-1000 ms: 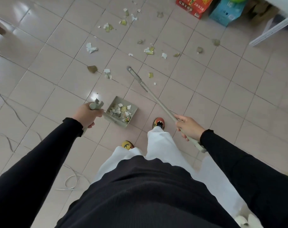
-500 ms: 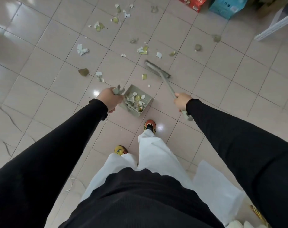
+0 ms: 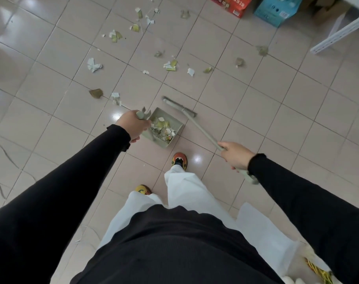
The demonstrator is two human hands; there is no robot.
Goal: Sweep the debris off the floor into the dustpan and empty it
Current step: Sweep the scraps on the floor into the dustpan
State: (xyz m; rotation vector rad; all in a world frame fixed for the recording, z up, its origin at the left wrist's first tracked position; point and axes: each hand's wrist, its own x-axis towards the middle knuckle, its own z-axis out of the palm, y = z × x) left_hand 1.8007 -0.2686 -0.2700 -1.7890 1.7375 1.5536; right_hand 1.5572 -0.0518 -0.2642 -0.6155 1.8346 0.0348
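The left hand (image 3: 133, 125) is closed around the handle of a pale green dustpan (image 3: 174, 122), which sits low over the tiled floor (image 3: 277, 111) just ahead of the person's feet; whether its base touches the tiles cannot be told. Inside the pan lies a heap of torn scraps (image 3: 163, 128) — white and yellow-green paper bits piled against the comb-like teeth at its near edge. The right hand (image 3: 236, 154) is wrapped around the shaft of a matching pale green broom (image 3: 199, 128), with the end of the shaft sticking out behind the wrist; the broom's narrow head (image 3: 179, 106) rests just beyond the far corner of the dustpan, angled across the mouth of the pan.

More debris (image 3: 170, 65) is scattered over the tiles farther out: a crumpled white paper (image 3: 94, 65) to the left, a brown leaf-like piece (image 3: 96, 92) nearer the pan, and small torn bits spread toward the top of the view. A red carton (image 3: 230, 5) and a blue box (image 3: 277, 10) stand side by side at the far edge of the floor; a white metal frame leg (image 3: 338, 31) slants in from the upper right.

Both arms wear black sleeves; white trousers (image 3: 184, 191) and orange-yellow shoes (image 3: 179, 158) show below — the right foot set forward, close behind the dustpan.
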